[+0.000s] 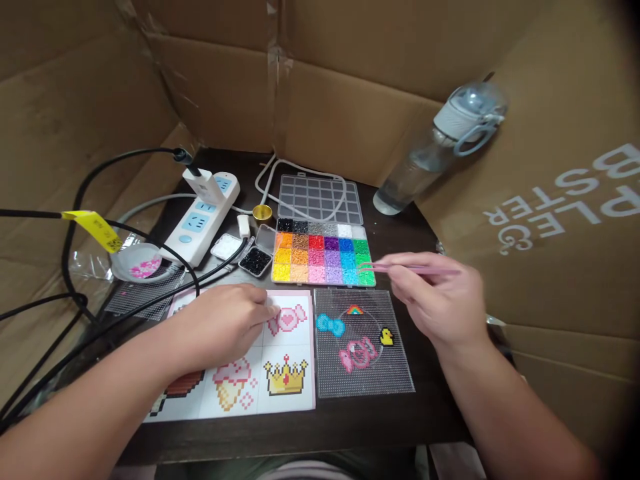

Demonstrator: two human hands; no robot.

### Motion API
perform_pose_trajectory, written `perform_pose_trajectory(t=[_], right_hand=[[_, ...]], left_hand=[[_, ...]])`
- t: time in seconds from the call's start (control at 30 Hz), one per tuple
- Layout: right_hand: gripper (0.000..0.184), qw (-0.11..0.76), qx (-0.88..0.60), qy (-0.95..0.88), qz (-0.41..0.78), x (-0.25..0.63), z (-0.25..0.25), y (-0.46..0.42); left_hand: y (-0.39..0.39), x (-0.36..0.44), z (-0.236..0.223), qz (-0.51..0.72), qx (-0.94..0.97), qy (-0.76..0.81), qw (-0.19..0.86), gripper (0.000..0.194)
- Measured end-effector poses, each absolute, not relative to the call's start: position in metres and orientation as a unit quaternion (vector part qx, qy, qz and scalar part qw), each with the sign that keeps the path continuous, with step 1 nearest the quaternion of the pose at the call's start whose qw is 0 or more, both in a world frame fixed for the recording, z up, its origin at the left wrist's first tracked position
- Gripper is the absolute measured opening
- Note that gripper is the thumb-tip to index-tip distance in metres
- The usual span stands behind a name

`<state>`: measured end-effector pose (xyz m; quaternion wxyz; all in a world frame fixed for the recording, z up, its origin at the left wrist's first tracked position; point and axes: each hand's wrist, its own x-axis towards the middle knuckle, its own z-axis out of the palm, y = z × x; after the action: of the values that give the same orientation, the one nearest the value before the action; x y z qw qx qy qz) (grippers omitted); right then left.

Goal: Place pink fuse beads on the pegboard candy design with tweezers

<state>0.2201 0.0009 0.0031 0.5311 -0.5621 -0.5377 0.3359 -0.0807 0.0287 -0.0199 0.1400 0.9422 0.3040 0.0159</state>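
Note:
My left hand (227,323) rests on a white pattern sheet (235,393), fingers bent together and one fingertip at the edge of a pink candy picture (287,320); its underside is hidden. Pink tweezers (373,266) are pinched in my right hand (435,300). Their tips point left, over the blue and green compartments at the right of a bead box (324,285). Whether a bead sits between the tips is too small to tell. A clear pegboard (330,380) carries a blue bow (331,325), a rainbow (355,310), a yellow duck (387,337) and a pink candy (357,355).
Black beads fill a small case (256,261). A white dish (125,263) holds pink beads. A power strip (200,220) and black cables (75,260) occupy the left. A water bottle (425,160) stands back right. Cardboard walls (350,100) surround the table.

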Motion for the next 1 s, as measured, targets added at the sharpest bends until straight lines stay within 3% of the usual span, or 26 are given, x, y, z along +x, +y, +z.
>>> perform_pose_trajectory(t=[0.1,0.2,0.67,1.0], right_hand=[[0.008,0.436,-0.586,-0.607,0.312,0.210,-0.001,0.026],[0.009,0.400,-0.578,-0.625,0.339,0.200,-0.010,0.033],[0.009,0.395,-0.593,-0.611,0.344,0.197,-0.027,0.029],[0.006,0.396,-0.586,-0.620,0.341,0.197,-0.028,0.030]], left_hand=[[0.029,-0.081,-0.021,0.011,0.939,0.312,0.141,0.030],[0.029,-0.081,-0.022,0.003,0.937,0.316,0.148,0.029],[0.029,-0.079,-0.018,-0.009,0.936,0.317,0.156,0.036],[0.029,-0.079,-0.018,-0.007,0.936,0.317,0.153,0.030]])
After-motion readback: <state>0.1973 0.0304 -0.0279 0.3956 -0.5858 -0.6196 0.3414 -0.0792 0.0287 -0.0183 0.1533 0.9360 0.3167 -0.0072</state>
